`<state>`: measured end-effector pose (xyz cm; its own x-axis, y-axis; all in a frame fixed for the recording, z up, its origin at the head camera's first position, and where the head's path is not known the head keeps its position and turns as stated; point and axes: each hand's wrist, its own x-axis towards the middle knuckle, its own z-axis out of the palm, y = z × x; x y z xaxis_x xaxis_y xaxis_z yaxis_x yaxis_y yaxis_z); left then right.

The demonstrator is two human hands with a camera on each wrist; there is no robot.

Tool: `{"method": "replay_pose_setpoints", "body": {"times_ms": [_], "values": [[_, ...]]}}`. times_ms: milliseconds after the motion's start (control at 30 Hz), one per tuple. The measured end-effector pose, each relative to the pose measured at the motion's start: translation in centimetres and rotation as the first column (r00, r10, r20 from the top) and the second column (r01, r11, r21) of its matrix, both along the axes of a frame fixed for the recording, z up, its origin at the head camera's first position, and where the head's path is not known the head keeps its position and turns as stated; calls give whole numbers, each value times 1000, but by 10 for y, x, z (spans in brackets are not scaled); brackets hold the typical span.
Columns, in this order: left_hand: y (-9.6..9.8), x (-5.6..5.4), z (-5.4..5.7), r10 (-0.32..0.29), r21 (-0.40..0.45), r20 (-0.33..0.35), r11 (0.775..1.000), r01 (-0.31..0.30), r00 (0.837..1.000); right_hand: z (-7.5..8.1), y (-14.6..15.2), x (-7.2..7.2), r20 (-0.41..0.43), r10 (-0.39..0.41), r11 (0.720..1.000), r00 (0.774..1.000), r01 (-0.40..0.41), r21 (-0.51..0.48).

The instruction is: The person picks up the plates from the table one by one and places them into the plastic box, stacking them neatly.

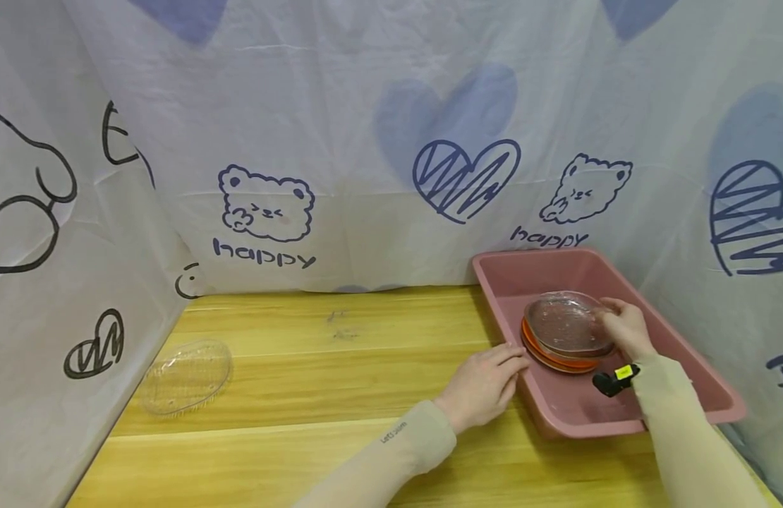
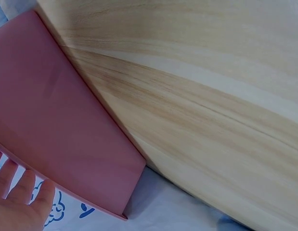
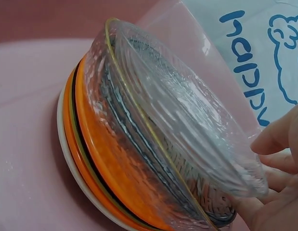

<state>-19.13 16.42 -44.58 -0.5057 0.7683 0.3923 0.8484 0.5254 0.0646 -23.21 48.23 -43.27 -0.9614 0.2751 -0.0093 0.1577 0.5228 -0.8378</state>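
Note:
Inside the pink basin [image 1: 582, 413], a stack holds several round plates. Orange plates [image 1: 530, 341] and a pale one at the bottom lie under clear textured plates, one with a yellow rim [image 3: 153, 132]. My right hand [image 1: 628, 330] pinches the edge of the topmost clear plate [image 3: 187, 106], thumb over it and fingers beneath. That edge stands slightly apart from the plate below. My left hand [image 1: 480, 384] rests at the basin's near-left rim, its fingertips [image 2: 45, 187] touching the edge, fingers fairly straight. The left thumb is hidden.
A clear oval ridged plate [image 1: 187, 377] lies on the wooden table [image 1: 290, 395] at the far left. White printed cloth [image 1: 353, 141] hangs behind the table and along both sides, close to the basin's back and right.

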Motion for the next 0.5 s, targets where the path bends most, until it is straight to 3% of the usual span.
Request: {"method": "replay_pose_setpoints", "body": {"times_ms": [133,500], "values": [[-1,0,0,-1,8,0,1000,1,1000,1,-1,1,-15,-17,998,1000,18,66],[0,0,0,-4,8,7,1000,4,1000,2,-4,3,-55,-78,991,995,84,105]]}}
